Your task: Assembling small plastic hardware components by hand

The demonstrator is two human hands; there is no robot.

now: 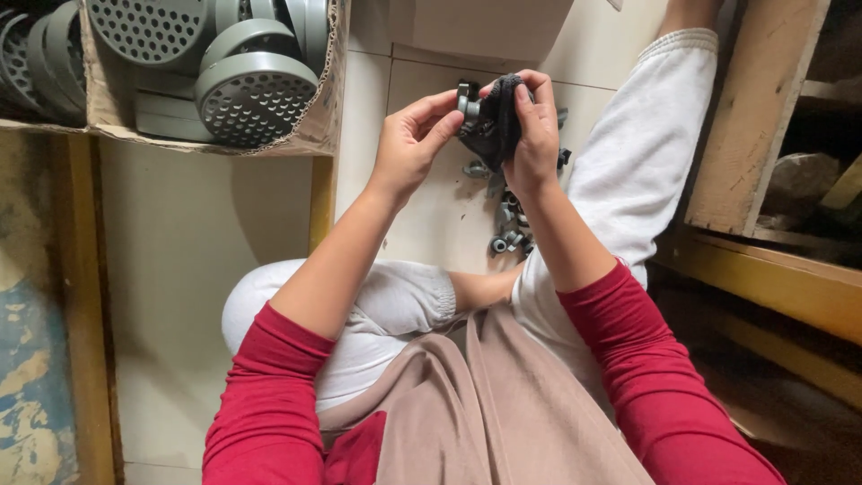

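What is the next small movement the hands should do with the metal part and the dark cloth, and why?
Probably rub on: the left hand pinches the small grey metal part at its fingertips, while the right hand presses the dark cloth against it. Turning the part slightly would likely bring an unwiped side to the cloth. More such parts lie on the tiled floor below.

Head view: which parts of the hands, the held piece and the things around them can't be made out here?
- Small grey part: mostly covered by the dark cloth and the fingers; its shape is unclear.
- Right hand: palm side turned away.
- Left hand: fingertips hidden behind the part.
- Pile of metal fittings on the floor: partly behind the right forearm, too small to tell apart.
- Cardboard box of perforated grey discs: cut off by the top edge.
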